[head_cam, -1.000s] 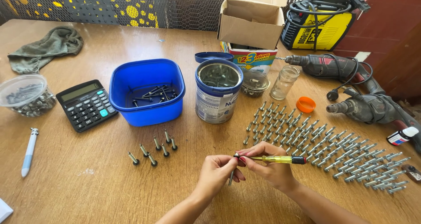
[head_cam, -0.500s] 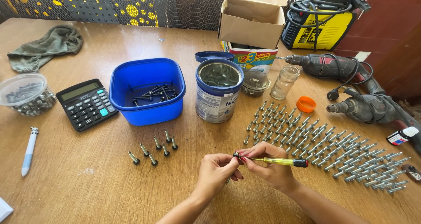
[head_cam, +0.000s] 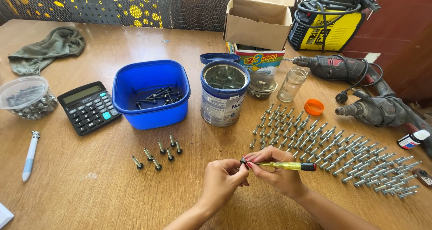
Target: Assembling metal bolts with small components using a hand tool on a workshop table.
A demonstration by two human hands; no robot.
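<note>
Head view: hands [head_cam: 252, 173] work mid-table, bolt rows [head_cam: 333, 146] beside.

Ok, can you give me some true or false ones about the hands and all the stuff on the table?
1. The right hand holds a yellow screwdriver. True.
2. The blue tub is filled to the brim. False: only a few dark screws lie at its bottom.
3. The calculator lies left of the blue tub. True.
4. The orange cap is screwed onto the glass jar. False: it lies on the table beside the open jar.
5. The left hand rests flat on the table. False: its fingers pinch a small piece at the screwdriver's tip.
6. Rows of silvery anchor bolts lie on the table at the right. True.
</note>
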